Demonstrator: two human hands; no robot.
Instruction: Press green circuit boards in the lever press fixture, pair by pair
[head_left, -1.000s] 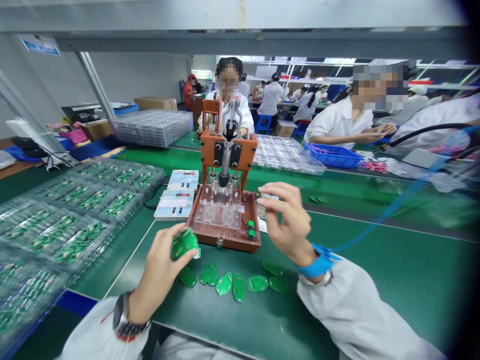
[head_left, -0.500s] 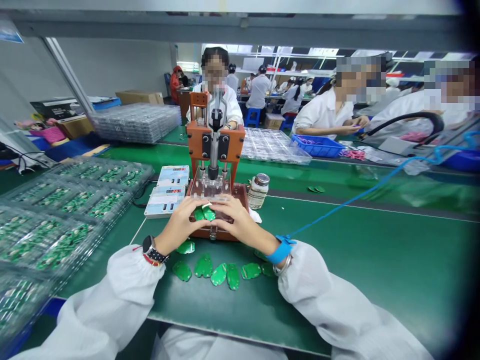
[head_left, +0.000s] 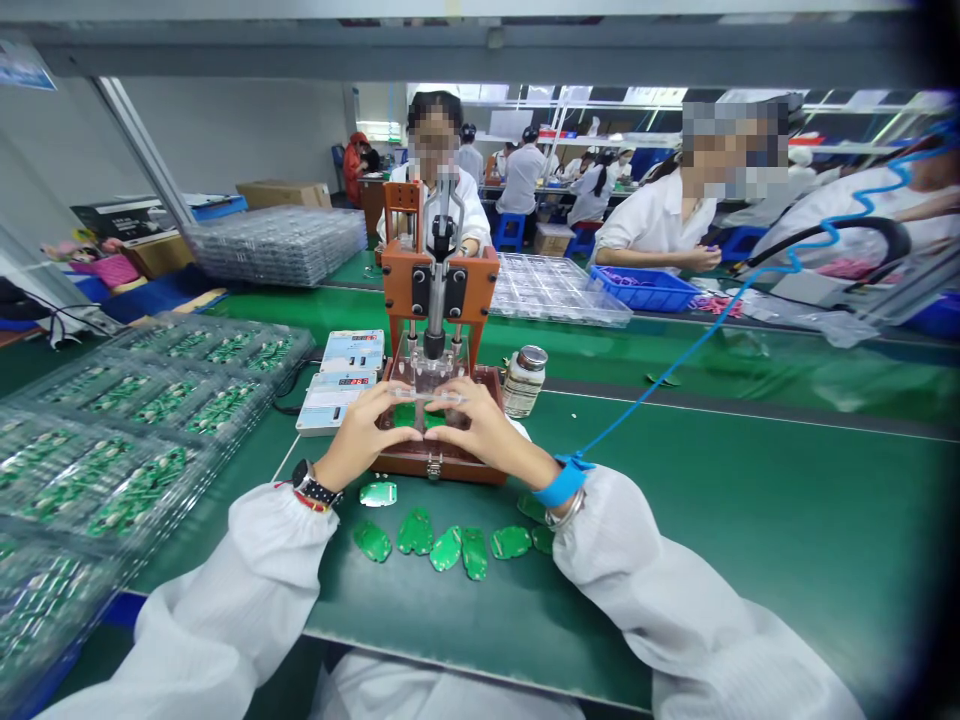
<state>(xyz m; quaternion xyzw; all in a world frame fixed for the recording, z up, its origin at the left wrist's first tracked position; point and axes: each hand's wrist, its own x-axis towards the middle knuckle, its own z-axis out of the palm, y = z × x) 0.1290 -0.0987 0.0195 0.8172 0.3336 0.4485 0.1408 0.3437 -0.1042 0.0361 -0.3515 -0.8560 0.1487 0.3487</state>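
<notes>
Both hands are at the base of an orange toggle-clamp test fixture (head_left: 480, 285). My left hand (head_left: 366, 428) curls its thumb and fingers around the edges of a green circuit board (head_left: 405, 414) on the fixture bed. Beside it, my right hand (head_left: 484, 430) grips another green circuit board (head_left: 434, 418) in the same way. The thumbs nearly meet at the front, and the fingertips are partly hidden by the clear plate (head_left: 427, 375) above. Nearer to me, several loose green boards (head_left: 415, 531) lie in a row on the green mat (head_left: 450, 625).
Two display boxes (head_left: 339, 400) stand left of the fixture, and a capped jar (head_left: 524, 380) stands right. Trays of boards (head_left: 172, 400) fill the left side. A blue coiled cord (head_left: 675, 365) runs from my right wristband. Co-workers sit across the bench by a blue bin (head_left: 645, 290).
Both hands have lowered the two circuit boards from a raised, tilted hold onto the fixture bed, and the boards now lie flatter. The view has shifted slightly.
</notes>
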